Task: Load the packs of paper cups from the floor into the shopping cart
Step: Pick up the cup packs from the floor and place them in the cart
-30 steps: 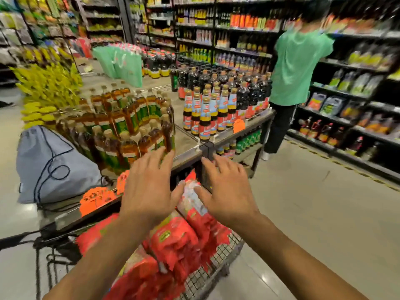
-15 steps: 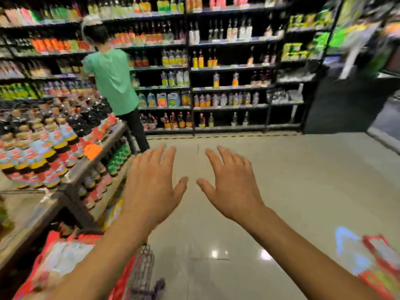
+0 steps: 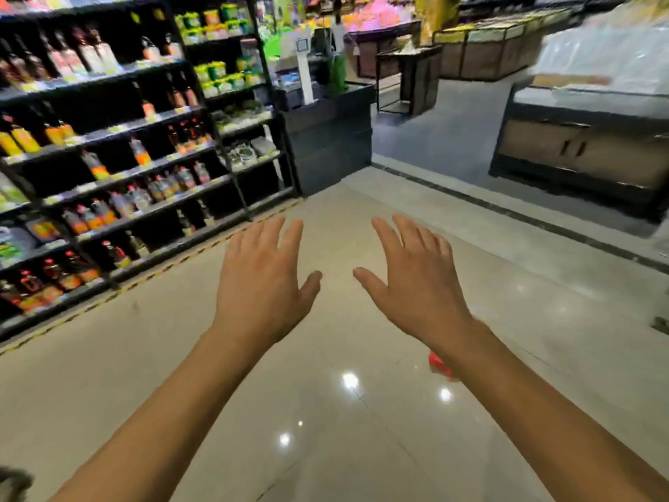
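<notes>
**Supermarket aisle: both hands spread and empty above the floor**

A glossy beige tiled floor runs between dark shelves stocked with bottles on the left and a low wood-fronted cabinet on the right. Both bare arms reach forward above the floor. The left hand is palm down, its fingers straight and spread wide, holding nothing. The right hand mirrors it close by. Their thumbs point toward each other without touching. On the floor, a red corner of a pack peeks out from under the right forearm. The rest is hidden, so it cannot be told whether this is paper cups.
</notes>
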Available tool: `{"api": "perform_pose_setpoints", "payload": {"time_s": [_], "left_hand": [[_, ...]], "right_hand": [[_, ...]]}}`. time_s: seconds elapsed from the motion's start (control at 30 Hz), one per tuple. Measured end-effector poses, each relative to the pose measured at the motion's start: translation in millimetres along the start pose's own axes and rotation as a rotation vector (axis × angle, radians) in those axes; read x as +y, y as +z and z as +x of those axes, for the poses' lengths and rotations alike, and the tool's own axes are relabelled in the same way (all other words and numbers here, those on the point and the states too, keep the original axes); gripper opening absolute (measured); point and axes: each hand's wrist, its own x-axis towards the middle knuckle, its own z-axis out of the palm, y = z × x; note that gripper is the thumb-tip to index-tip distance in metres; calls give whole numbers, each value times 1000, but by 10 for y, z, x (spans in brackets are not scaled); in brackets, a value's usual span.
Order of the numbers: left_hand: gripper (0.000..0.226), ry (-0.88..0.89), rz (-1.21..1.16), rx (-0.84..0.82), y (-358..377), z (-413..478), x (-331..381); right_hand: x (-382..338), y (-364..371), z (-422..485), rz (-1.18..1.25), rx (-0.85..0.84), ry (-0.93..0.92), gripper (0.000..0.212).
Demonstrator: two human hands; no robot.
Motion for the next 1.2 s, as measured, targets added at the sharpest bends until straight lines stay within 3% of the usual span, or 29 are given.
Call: {"api": "perform_pose_setpoints", "payload": {"time_s": [0.27,0.57,0.8,1.0,1.2], "left_hand": [[74,284,-67,-42,645,1268,882],[74,427,-200,-9,1610,2893,832],[72,615,-276,-79,2488,4340,995],[70,796,-279,-191,3212,5152,1535],[69,953,-207,-265,3950,5838,2313]], "right_hand": [[1182,27,501,-60,11,324,76],[1505,624,1850,-174,39,435,74],[1948,1013,2845,-266,-58,631,76],[2577,1351,3127,-265,-81,883,77],[3519,1922,3482,-210,-89,1016,76]]}}
